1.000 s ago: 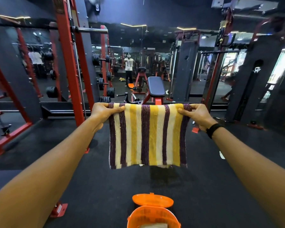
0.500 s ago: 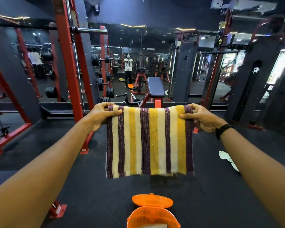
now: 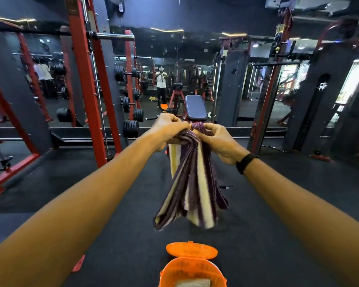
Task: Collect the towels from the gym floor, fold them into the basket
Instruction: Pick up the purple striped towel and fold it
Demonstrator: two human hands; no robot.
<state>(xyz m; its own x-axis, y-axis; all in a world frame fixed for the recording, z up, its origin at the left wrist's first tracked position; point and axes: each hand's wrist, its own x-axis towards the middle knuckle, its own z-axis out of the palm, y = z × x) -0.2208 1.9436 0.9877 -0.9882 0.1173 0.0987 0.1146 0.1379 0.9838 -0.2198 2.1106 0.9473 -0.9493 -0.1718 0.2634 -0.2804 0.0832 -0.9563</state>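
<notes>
Both hands have come together: the left hand (image 3: 170,129) and right hand (image 3: 217,139) pinch the striped towel (image 3: 192,183), earlier spread flat, now folded and hanging above the orange basket (image 3: 192,270).

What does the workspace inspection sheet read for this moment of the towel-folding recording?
Surface: dark gym floor, matted.
Job's things: striped towel hangs bunched, its top held by both hands above the floor; orange basket stands below it, lid open, something pale inside.
Clutter: a small dark item lies on the floor right of the towel; what it is cannot be told.
Grippers: left hand and right hand pinch the towel's top close together; black wristband on the right wrist.
Cables: nothing seen.
Surroundings: red rack with weight plates, padded bench, mirrored wall behind.
</notes>
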